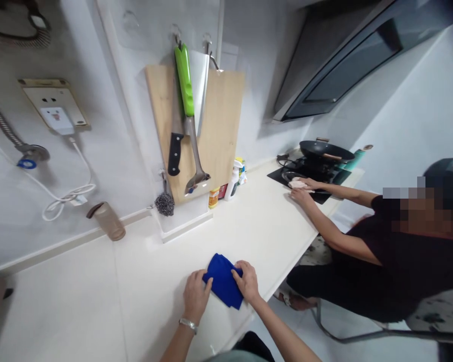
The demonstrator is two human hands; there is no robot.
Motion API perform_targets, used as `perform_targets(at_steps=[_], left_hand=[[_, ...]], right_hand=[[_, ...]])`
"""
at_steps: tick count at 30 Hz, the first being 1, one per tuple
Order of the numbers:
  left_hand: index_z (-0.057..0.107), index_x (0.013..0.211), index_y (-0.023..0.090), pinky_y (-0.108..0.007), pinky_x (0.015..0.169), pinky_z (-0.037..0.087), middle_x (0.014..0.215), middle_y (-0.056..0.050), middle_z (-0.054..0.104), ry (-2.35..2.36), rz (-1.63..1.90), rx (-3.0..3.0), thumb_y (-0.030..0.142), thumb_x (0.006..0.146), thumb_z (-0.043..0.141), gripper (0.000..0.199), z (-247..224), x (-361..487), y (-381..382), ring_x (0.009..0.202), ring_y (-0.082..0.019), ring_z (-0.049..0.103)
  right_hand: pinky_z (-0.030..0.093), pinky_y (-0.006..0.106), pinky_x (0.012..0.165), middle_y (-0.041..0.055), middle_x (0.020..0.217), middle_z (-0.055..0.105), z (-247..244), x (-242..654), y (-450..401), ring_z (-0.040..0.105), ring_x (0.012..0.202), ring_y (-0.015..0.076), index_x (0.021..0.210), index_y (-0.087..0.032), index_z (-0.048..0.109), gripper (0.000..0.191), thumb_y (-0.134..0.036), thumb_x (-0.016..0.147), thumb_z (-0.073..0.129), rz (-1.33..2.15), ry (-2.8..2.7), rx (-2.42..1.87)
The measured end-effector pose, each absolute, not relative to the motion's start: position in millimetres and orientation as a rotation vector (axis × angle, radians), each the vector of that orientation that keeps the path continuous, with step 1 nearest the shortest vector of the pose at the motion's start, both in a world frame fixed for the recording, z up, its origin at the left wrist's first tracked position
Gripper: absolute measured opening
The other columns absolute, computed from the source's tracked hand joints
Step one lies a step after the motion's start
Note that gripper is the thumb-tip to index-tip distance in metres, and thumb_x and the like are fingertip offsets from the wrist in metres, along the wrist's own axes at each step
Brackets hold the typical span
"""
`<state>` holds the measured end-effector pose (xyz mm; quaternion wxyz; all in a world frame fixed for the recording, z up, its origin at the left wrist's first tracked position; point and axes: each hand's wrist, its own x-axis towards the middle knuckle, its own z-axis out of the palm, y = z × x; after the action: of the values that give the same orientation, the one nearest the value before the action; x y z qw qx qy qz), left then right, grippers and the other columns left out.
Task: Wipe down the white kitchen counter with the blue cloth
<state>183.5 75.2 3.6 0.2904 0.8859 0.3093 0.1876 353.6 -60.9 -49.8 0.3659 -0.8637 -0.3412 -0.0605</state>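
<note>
Two bare hands are at work on one blue cloth [223, 284], which lies near the front edge of the white tabletop [79, 296]. We find the left hand [197, 297] at the cloth's left side, its grip pinching the edge between thumb and fingers; a silver band [189, 325] circles that wrist. We find the right hand [248, 282] at the opposite side, its grip likewise pinching the fabric.

Behind the cloth, against the wall, we record a wooden cutting board [226, 113], with a black-handled knife [174, 153] and a green-handled ladle [189, 90] hanging in front of it. We note a steel scrubber [165, 203] hanging at its lower left, a spray bottle [232, 182] at its lower right, and a brown container [110, 221] further left near the wall.

To the right we observe a co-worker [366, 251] with both hands at a pale cloth [299, 184] beside the stove [320, 195], on which a black wok [326, 150] sits.
</note>
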Motion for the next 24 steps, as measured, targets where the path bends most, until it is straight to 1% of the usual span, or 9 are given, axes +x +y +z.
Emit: perform_targets(at_steps=[3,5,8,10,12,14,17,21,24], left_hand=[[0.061,0.107,0.024,-0.032,0.085,0.047,0.101,-0.005,0.065,0.867,0.449,2.312,0.036,0.095,0.046,0.023,7,185,77,0.099,-0.019,0.06],[0.061,0.099,0.024,-0.03,0.08,0.046,0.096,-0.004,0.066,0.915,0.421,2.264,0.033,0.091,0.052,0.016,9,189,78,0.093,-0.019,0.062],[0.06,0.092,0.023,-0.03,0.081,0.045,0.092,-0.002,0.067,0.992,0.414,2.173,0.025,0.084,0.057,0.009,10,192,79,0.09,-0.018,0.062],[0.057,0.089,0.023,-0.03,0.083,0.046,0.09,-0.001,0.067,1.041,0.434,2.103,0.022,0.081,0.056,0.008,7,184,82,0.089,-0.017,0.063],[0.056,0.087,0.023,-0.028,0.082,0.048,0.088,0.0,0.068,1.094,0.461,2.029,0.021,0.08,0.054,0.008,4,163,90,0.086,-0.015,0.064],[0.055,0.088,0.023,-0.027,0.076,0.05,0.087,0.001,0.069,1.167,0.493,1.956,0.021,0.079,0.052,0.01,2,127,104,0.08,-0.014,0.065],[0.056,0.091,0.023,-0.029,0.069,0.054,0.088,0.0,0.071,1.301,0.56,1.88,0.023,0.076,0.052,0.016,9,56,135,0.076,-0.016,0.067],[0.058,0.098,0.022,-0.036,0.082,0.056,0.093,-0.003,0.071,1.516,0.707,1.861,0.026,0.074,0.053,0.026,33,-33,188,0.084,-0.02,0.068],[0.056,0.115,0.018,-0.044,0.101,0.049,0.116,-0.011,0.066,1.695,0.872,1.887,0.028,0.08,0.047,0.037,48,-72,216,0.109,-0.025,0.063]], right_hand=[[0.048,0.041,0.089,0.01,0.098,0.066,-45,355,-55,0.06,0.095,0.025,0.097,-0.02,0.064,0.026,-0.035,0.089,0.046,-0.113,-0.881,-2.228],[0.049,0.039,0.087,0.0101,0.098,0.067,-40,357,-51,0.061,0.093,0.0241,0.102,-0.019,0.064,0.027,-0.031,0.086,0.047,-0.071,-0.919,-2.224],[0.05,0.035,0.084,0.0094,0.099,0.068,-37,356,-43,0.063,0.091,0.0214,0.109,-0.019,0.064,0.032,-0.028,0.085,0.044,0.014,-0.995,-2.193],[0.051,0.032,0.081,0.0068,0.094,0.07,-38,350,-37,0.065,0.088,0.0198,0.106,-0.02,0.065,0.03,-0.03,0.086,0.044,0.083,-1.049,-2.152],[0.052,0.031,0.077,0.0043,0.089,0.071,-41,337,-34,0.066,0.082,0.0191,0.101,-0.022,0.066,0.028,-0.036,0.088,0.046,0.144,-1.091,-2.101],[0.053,0.033,0.075,0.0039,0.087,0.071,-44,323,-34,0.066,0.079,0.0196,0.101,-0.022,0.066,0.031,-0.042,0.09,0.046,0.175,-1.11,-2.051],[0.053,0.038,0.081,0.0074,0.098,0.071,-49,307,-44,0.066,0.087,0.0219,0.109,-0.02,0.064,0.035,-0.042,0.092,0.042,0.176,-1.107,-1.985],[0.052,0.042,0.089,0.009,0.107,0.069,-58,305,-59,0.064,0.098,0.0226,0.115,-0.021,0.061,0.032,-0.034,0.095,0.039,0.085,-1.215,-1.865],[0.052,0.045,0.091,0.009,0.112,0.067,-64,309,-65,0.063,0.102,0.023,0.121,-0.022,0.057,0.032,-0.029,0.096,0.039,-0.033,-1.346,-1.816]])
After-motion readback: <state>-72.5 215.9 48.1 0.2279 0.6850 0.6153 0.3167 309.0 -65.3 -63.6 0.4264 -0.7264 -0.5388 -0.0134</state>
